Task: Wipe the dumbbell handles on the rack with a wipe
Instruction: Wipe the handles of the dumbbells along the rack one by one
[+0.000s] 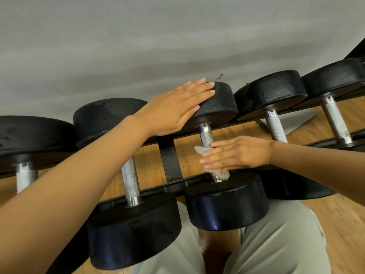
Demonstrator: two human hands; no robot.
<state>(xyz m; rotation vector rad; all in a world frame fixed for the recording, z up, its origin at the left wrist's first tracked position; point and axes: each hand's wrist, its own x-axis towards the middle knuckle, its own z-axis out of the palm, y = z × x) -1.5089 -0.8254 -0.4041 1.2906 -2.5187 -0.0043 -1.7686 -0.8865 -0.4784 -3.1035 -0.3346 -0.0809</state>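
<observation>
Several black dumbbells with knurled steel handles lie side by side on a black rack [171, 163]. My left hand [177, 107] rests flat, fingers straight, on the far head [217, 107] of the middle dumbbell. My right hand [235, 153] presses a pale, crumpled wipe [199, 149] against the lower part of that dumbbell's handle [205, 135], fingers stretched out to the left. The wipe shows above and below my fingers. The handle's lower end is hidden behind the hand and wipe.
A dumbbell handle [130, 178] lies just left of the wiped one, two more handles [275, 126] to the right. A grey wall stands behind the rack. Wooden floor [339, 224] lies below, and my knees in light trousers [276, 244] sit close under the near heads.
</observation>
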